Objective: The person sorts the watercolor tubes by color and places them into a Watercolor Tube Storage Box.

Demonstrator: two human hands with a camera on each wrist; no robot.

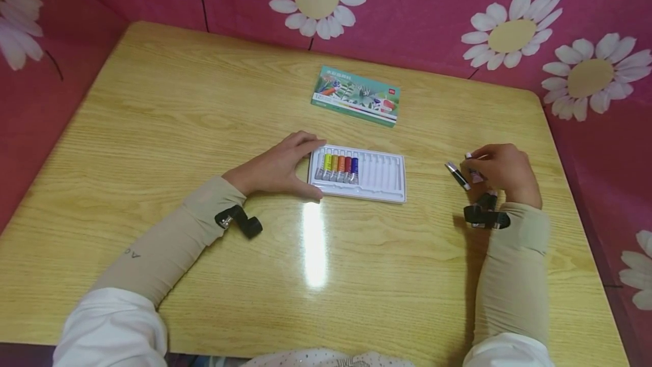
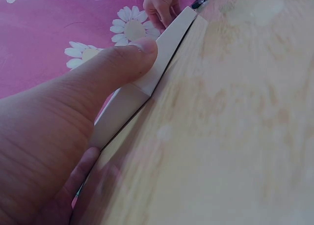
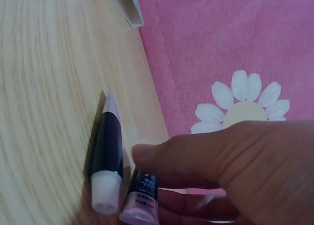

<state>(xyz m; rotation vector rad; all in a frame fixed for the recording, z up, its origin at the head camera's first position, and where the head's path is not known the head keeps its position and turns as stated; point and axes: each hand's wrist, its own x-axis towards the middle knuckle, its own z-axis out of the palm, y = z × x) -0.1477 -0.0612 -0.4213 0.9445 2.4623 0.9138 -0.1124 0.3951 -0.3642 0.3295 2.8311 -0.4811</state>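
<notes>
My left hand grips the left end of a white plastic paint tray, thumb on the near edge and fingers at the far one. Several paint tubes, from white through yellow, orange and red to blue, fill the tray's left slots; its right slots hold none. To the right, my right hand pinches a dark-labelled paint tube between thumb and fingers. Beside it a black paint tube with a white cap lies on the table. Other small items under the right wrist are partly hidden.
A green printed paint box lies behind the tray on the wooden table. Pink cloth with white daisies stands along the table's back and sides. Black camera straps sit on both wrists.
</notes>
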